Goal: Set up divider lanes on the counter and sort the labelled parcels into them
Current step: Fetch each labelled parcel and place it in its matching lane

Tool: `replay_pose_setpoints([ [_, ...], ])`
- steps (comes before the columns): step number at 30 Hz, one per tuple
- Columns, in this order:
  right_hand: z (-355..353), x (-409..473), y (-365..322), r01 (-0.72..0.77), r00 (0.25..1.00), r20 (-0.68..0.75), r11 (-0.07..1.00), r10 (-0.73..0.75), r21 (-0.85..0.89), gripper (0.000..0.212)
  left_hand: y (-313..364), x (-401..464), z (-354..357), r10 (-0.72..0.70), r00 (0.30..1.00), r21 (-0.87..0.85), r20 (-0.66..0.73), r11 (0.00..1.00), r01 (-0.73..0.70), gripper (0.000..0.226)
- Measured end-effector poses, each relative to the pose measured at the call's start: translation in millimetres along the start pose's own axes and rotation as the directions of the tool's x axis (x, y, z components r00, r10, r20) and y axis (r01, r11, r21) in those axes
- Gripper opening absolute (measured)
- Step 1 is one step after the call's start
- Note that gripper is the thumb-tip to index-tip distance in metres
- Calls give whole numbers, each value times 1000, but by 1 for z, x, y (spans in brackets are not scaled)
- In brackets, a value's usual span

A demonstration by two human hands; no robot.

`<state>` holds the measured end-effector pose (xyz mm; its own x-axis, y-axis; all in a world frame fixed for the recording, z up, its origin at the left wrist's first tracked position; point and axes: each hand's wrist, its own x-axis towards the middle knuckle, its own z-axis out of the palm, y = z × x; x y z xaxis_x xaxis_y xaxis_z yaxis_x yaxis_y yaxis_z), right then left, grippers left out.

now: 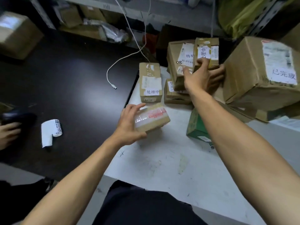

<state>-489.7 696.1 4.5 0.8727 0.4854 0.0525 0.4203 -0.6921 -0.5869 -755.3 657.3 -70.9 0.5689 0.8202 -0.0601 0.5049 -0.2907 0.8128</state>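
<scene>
White counter [170, 168] holds stacked parcels [181, 65]; green box [194, 125] beside right arm.

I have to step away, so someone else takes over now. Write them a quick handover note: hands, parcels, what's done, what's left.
Left hand grips a small taped parcel at the near left of the white counter.
Right hand grips a narrow upright parcel at the back of the pile.
A long labelled parcel lies flat behind the taped one; a green box and a large labelled box sit to the right.
Done: no divider lanes visible, parcels lie unsorted.
Left: set up dividers, then sort every parcel by label.
</scene>
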Motion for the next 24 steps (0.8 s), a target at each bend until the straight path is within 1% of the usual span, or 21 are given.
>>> replay_pose_setpoints([
  [1,0,-1,-1,7,1000,-3,1000,-7,-16,43,2,1,0,122,992,165,24,978,-124,96],
  [2,0,-2,-2,22,1000,-7,999,-22,-35,38,2,2,-1,206,977,302,62,929,-215,95],
  [4,-3,-2,0,75,996,-44,996,-77,-47,29,-4,1,-2,312,938,491,149,800,-344,94],
  [5,-4,-3,3,111,990,-84,993,-115,-50,25,-10,-1,-1,339,921,543,194,745,-388,95],
  [6,-5,-5,7,148,981,-119,987,-154,-58,22,-17,-4,-1,352,907,562,230,713,-419,96],
  [7,-4,-9,11,186,972,-136,980,-194,-71,21,-24,-9,-1,349,900,555,261,709,-436,97],
  [9,0,-17,22,232,962,-128,970,-240,-76,25,-34,-18,0,334,893,499,301,743,-446,95],
  [12,4,-23,26,212,969,-124,977,-212,-10,37,-42,-31,4,336,900,422,279,799,-429,78],
  [13,3,-23,24,202,972,-123,979,-201,-2,41,-42,-35,5,338,908,421,247,807,-414,74],
  [14,3,-21,23,193,976,-105,981,-193,-7,45,-43,-38,8,324,923,438,210,813,-385,76],
  [15,2,-19,22,182,981,-66,983,-182,-14,50,-43,-41,10,278,944,466,180,821,-331,84],
  [16,2,-16,20,167,986,-15,986,-167,-6,54,-43,-42,13,201,967,490,157,834,-253,97],
  [17,1,-14,19,142,989,48,990,-143,28,57,-44,-43,14,93,985,499,148,852,-155,111],
  [18,0,-12,18,105,987,112,991,-114,84,58,-43,-42,15,-25,988,490,153,870,-54,121],
  [19,-1,-12,17,65,982,169,988,-89,143,59,-42,-39,14,-113,978,459,173,888,22,125],
  [20,-1,-12,17,41,976,204,982,-79,186,59,-40,-36,12,-150,969,417,197,907,56,123],
  [21,-1,-14,18,39,971,222,978,-85,204,59,-36,-34,10,-122,970,390,210,920,31,116],
  [22,-1,-16,19,51,969,226,977,-99,209,60,-32,-32,8,-28,979,387,202,921,-53,107],
  [23,0,-18,20,67,968,224,975,-115,211,60,-29,-31,6,117,976,413,186,891,-186,99],
  [24,1,-19,22,80,968,218,974,-127,214,59,-29,-30,7,269,948,453,170,833,-317,91],
])
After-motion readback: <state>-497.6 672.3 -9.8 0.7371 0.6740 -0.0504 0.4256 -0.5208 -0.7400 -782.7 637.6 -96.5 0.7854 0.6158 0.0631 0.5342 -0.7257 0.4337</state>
